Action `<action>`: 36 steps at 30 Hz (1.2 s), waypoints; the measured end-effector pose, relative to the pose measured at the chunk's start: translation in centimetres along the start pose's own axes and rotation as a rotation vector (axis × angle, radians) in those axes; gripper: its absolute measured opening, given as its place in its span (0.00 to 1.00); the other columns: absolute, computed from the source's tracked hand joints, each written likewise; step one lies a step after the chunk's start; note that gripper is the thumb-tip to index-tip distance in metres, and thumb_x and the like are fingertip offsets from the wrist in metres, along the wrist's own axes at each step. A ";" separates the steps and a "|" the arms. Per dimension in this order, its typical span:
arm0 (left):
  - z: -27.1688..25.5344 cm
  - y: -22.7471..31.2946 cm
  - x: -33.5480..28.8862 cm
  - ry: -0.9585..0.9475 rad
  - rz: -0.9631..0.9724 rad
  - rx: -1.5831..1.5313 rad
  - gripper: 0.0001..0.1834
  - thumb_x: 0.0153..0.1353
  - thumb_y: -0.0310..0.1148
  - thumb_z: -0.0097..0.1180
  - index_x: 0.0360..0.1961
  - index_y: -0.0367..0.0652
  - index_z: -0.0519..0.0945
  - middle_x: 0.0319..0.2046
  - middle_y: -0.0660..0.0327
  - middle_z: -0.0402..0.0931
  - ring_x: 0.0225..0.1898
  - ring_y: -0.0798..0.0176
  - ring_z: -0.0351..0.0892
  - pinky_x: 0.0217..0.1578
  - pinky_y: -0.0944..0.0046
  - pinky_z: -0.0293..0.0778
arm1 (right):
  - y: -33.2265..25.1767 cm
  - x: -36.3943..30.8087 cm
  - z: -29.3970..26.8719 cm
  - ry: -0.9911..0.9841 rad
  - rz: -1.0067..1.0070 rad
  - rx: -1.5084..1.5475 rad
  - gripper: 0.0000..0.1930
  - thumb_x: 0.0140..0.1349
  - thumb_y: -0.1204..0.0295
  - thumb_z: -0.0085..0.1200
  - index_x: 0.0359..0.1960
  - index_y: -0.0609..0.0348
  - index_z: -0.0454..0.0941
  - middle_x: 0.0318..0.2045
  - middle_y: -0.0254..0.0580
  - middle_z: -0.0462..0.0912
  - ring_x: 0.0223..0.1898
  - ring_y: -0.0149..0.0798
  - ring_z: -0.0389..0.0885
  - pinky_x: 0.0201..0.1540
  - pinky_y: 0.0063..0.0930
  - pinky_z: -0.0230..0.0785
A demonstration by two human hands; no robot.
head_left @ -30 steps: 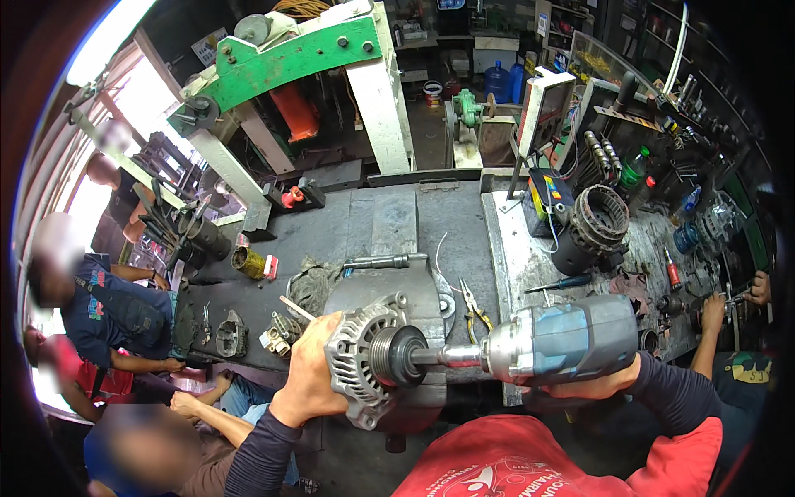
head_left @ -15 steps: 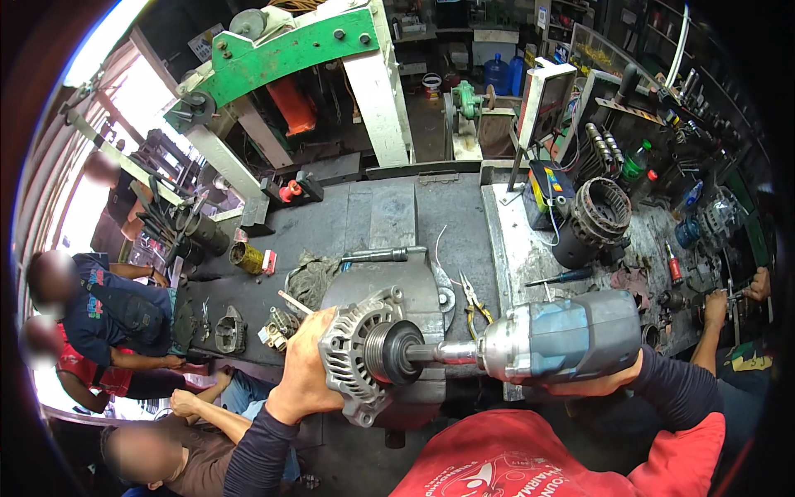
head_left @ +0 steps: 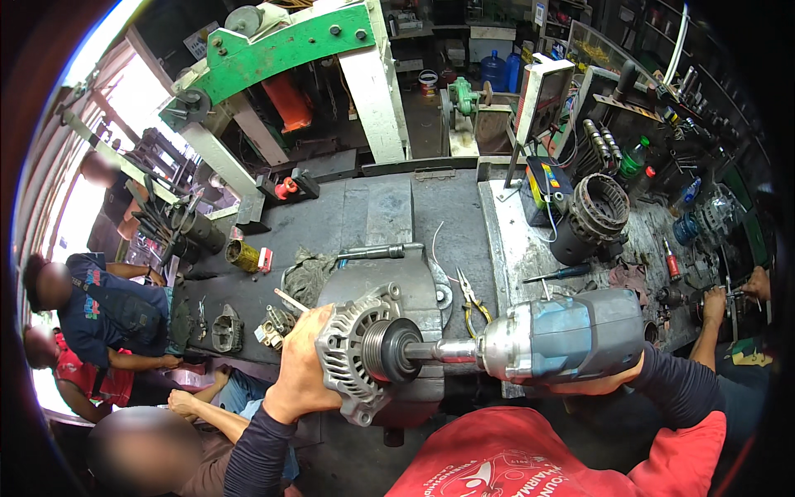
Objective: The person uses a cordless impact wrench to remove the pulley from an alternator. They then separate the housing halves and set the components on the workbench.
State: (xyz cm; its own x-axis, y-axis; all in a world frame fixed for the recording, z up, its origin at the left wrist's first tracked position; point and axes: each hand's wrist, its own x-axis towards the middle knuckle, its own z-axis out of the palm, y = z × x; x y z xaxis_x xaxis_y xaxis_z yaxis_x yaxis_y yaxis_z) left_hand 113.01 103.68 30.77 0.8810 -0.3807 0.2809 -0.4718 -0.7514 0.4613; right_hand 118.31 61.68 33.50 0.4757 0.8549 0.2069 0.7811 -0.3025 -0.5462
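Observation:
My left hand (head_left: 300, 364) is closed around the back of a silver alternator (head_left: 348, 373), whose finned housing faces right. On its front sits a dark grooved pulley (head_left: 389, 349). My right hand (head_left: 603, 381) grips a blue and grey impact wrench (head_left: 571, 335) from below; the handle and trigger are hidden under its body. A long metal socket (head_left: 451, 352) reaches from the wrench to the middle of the pulley and meets it there. Behind the alternator is a rounded grey metal block (head_left: 373, 286) on the bench.
Pliers with yellow handles (head_left: 469, 302), a dark ratchet-like bar (head_left: 377, 251) and a rag (head_left: 306, 277) lie beyond my hands. A stator (head_left: 598, 207) and a screwdriver (head_left: 563, 273) are on the right bench. Co-workers sit at left; another person's hands (head_left: 714, 306) work at far right.
The view has shifted slightly. At lower left a co-worker's head has moved nearer. My hands, the alternator and the impact wrench keep almost the same position.

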 end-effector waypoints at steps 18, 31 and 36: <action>0.1 0.0 0.3 -0.005 0.007 -0.032 0.44 0.32 0.40 0.78 0.55 0.34 0.80 0.52 0.45 0.78 0.51 0.37 0.79 0.56 0.47 0.76 | 0.9 -0.2 0.5 -0.050 -0.077 -0.057 0.25 0.60 0.59 0.68 0.59 0.45 0.83 0.58 0.43 0.84 0.56 0.51 0.83 0.60 0.47 0.75; 0.1 0.1 0.4 0.014 0.022 -0.036 0.44 0.32 0.42 0.78 0.55 0.35 0.80 0.51 0.44 0.79 0.51 0.37 0.80 0.56 0.47 0.76 | 0.9 0.0 0.4 -0.021 -0.077 -0.059 0.25 0.60 0.59 0.68 0.60 0.45 0.83 0.58 0.42 0.84 0.57 0.51 0.83 0.60 0.47 0.75; 0.0 0.2 0.5 0.006 0.007 -0.038 0.44 0.33 0.44 0.78 0.55 0.35 0.80 0.51 0.44 0.80 0.50 0.37 0.81 0.55 0.47 0.76 | 0.8 0.0 0.4 -0.011 -0.074 -0.060 0.25 0.60 0.59 0.68 0.60 0.45 0.83 0.58 0.42 0.84 0.57 0.51 0.83 0.60 0.48 0.75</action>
State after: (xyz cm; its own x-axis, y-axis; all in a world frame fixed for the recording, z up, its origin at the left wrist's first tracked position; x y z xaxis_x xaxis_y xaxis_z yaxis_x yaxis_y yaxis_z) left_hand 113.35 103.32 31.01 0.8776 -0.3820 0.2895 -0.4788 -0.7276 0.4913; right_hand 118.76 61.57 32.72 0.4117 0.8804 0.2353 0.8367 -0.2628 -0.4805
